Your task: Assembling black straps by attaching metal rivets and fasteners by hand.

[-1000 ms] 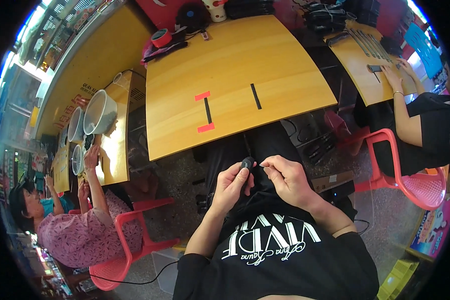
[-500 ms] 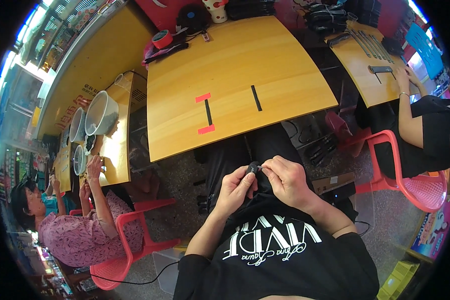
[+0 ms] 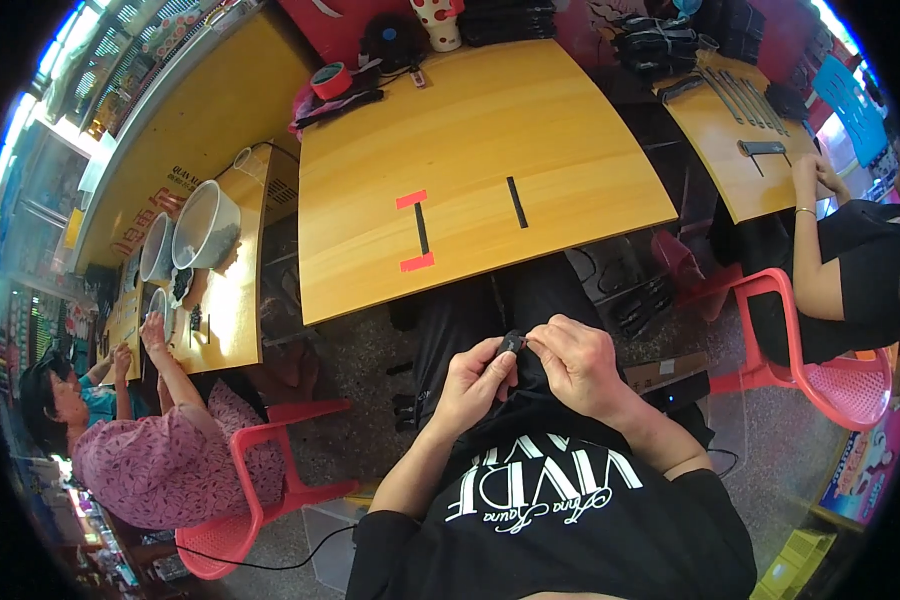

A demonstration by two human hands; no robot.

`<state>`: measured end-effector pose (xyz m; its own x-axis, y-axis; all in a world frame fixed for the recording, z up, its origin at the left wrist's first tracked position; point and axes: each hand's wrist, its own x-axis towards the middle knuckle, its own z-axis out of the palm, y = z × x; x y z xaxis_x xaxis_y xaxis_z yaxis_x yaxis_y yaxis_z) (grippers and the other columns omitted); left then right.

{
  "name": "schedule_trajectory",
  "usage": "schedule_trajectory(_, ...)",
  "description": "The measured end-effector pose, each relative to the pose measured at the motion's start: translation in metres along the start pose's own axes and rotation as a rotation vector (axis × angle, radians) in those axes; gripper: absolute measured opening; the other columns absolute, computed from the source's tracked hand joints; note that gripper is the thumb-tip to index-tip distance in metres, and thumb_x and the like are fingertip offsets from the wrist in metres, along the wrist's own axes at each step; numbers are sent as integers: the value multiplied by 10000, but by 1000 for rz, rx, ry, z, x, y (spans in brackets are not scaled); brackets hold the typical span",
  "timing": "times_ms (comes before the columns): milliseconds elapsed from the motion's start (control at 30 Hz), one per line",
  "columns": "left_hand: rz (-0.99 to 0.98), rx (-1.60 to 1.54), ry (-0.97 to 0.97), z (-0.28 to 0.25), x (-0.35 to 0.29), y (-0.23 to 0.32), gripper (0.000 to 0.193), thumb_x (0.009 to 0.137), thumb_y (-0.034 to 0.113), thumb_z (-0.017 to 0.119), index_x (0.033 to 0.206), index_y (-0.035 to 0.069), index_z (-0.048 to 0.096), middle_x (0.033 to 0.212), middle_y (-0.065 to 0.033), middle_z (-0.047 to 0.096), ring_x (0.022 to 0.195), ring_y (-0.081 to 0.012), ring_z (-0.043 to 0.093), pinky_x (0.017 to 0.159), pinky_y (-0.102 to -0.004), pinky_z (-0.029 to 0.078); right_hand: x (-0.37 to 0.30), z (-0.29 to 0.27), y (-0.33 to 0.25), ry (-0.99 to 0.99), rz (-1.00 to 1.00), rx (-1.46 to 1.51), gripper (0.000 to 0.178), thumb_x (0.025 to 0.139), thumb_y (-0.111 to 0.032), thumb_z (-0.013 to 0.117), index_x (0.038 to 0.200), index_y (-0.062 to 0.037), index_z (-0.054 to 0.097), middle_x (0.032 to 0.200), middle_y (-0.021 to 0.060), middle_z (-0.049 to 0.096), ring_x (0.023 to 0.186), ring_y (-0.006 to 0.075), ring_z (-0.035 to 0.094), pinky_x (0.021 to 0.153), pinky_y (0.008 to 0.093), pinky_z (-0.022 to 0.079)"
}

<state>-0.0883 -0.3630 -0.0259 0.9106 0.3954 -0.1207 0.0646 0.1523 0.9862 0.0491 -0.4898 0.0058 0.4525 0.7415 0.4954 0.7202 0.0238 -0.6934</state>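
Observation:
Above my lap, my left hand point(image 3: 478, 382) is closed round a small black piece point(image 3: 511, 343), which sticks up between thumb and fingers. My right hand point(image 3: 576, 360) is closed in a pinch against the right end of that piece. Whatever its fingertips hold is too small to make out. Both hands are just off the near edge of the wooden table point(image 3: 470, 120). On the table lie a black strip point(image 3: 517, 202) and another black strip point(image 3: 422, 229), the latter with a piece of red tape point(image 3: 411, 199) at its far end and more red tape point(image 3: 418, 262) at its near end.
A red tape roll point(image 3: 331, 81) sits on dark cloth at the table's far left corner, near a dotted cup point(image 3: 437, 22). At left, a person point(image 3: 150, 460) works beside plastic tubs point(image 3: 206, 225). At right, another person point(image 3: 845, 260) sits on a red chair point(image 3: 790, 330).
My right fingertips have drawn closer against the black piece, which has tilted slightly. The person at left has moved a hand away from the table's near edge. The whole view has shifted slightly.

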Motion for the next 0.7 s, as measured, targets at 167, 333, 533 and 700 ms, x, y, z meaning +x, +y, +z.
schedule_trajectory(167,54,257,47,1,1,9,184,979,110,590,1107,-14,636,722,-30,599,588,-74,550,532,-233,455,4,-7,3,-61,-126,-134,124,758,-32,716,856,-21,641,726,85,569,636,258,599,515,355,454)
schedule_trajectory(333,450,738,128,4,4,1,193,917,60,648,1085,-33,635,749,-86,614,644,-109,601,580,-281,493,2,-1,3,-116,-231,-276,139,758,-115,732,778,-53,610,708,57,521,622,224,566,487,332,424)
schedule_trajectory(533,-48,-51,-63,-6,3,-1,275,970,110,601,1208,-28,603,919,-64,660,739,-121,619,678,-278,523,7,-1,7,-77,-325,-414,184,780,-177,713,708,-96,565,682,33,480,618,190,552,473,303,416)
schedule_trajectory(700,-289,-469,-353,-26,22,4,358,1010,343,538,1058,5,647,826,-51,636,692,-128,589,654,-262,495,11,-2,4,-1,-489,-438,191,766,-169,701,682,-102,542,656,28,458,587,183,522,449,307,383)
